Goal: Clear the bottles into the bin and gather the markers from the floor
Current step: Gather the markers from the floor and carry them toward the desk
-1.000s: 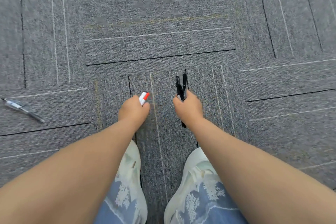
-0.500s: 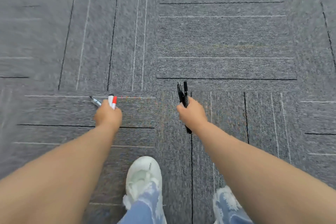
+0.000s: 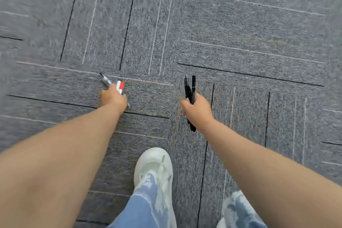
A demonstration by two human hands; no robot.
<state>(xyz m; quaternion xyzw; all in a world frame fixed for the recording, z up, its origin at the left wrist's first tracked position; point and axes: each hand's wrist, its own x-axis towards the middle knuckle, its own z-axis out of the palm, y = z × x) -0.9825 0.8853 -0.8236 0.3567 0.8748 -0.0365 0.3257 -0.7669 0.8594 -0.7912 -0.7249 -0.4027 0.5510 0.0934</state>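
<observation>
Hands are apart. The left hand point(image 3: 113, 99), holding the red marker point(image 3: 120, 87), has reached the grey pen point(image 3: 105, 80) on the carpet point(image 3: 240, 24) and maybe grips it too. The right hand point(image 3: 197, 109) holds black markers point(image 3: 190, 89). Fewer left to gather.

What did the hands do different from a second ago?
The left hand went leftwards to the grey pen lying on the carpet and now covers it, seemingly taking hold, the red-and-white marker still in it. The right hand keeps its grip on the black markers.
</observation>
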